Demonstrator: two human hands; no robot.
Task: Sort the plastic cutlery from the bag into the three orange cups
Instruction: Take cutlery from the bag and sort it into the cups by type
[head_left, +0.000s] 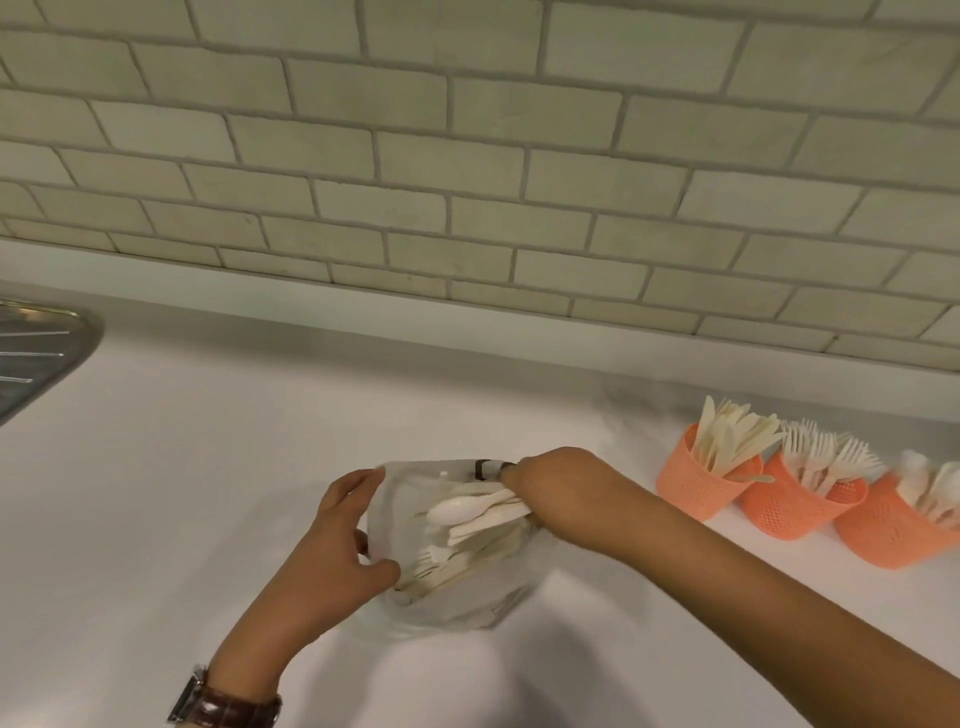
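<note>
Worktop (208, 493): plain white, faint grey mottling near the wall. Wall (467, 156) behind it: pale greenish-grey tiles in a running brick pattern, grey grout lines. Bag (457, 608): clear, frosted-looking plastic with a dark mark at its top edge. Cutlery in the bag (467, 519): cream to white. Three cups (789, 506) to the right of the bag: orange, fine mesh pattern of small holes; their cutlery is cream and white. Watch strap (228, 706) on the wrist below the bag: glossy dark reddish-brown, silver metal fitting. Draining board (31, 353) far left of the bag: grey steel, ribbed lines.
</note>
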